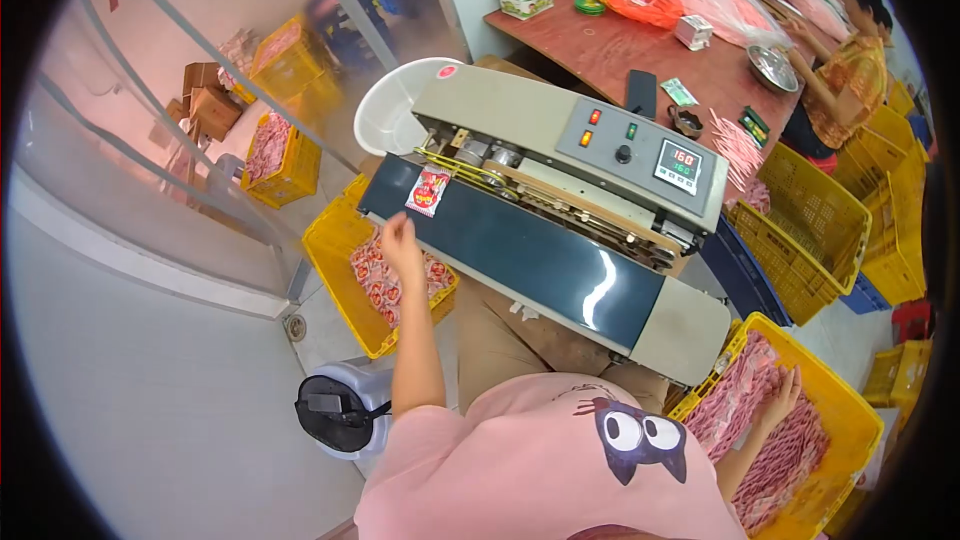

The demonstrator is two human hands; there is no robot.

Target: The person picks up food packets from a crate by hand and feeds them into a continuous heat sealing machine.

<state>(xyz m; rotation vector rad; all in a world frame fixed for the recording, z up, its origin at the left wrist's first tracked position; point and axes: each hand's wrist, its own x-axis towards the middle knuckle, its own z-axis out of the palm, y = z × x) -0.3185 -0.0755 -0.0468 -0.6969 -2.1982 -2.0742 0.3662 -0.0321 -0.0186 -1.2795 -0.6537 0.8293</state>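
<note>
head view forward-down over nearby machine [540,235]

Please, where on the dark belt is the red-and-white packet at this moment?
In the head view, the packet lies near the left end of the dark belt, by the yellow cords and close to the left hand.

Print on the red-and-white sachet [428,192] too small for sure reading

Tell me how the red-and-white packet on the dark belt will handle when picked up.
The packet is probably light, being small beside the left hand. Its printed wrapper looks like thin film, so it may feel slippery. Lying flat on the smooth belt, it would likely slide rather than roll.
</note>
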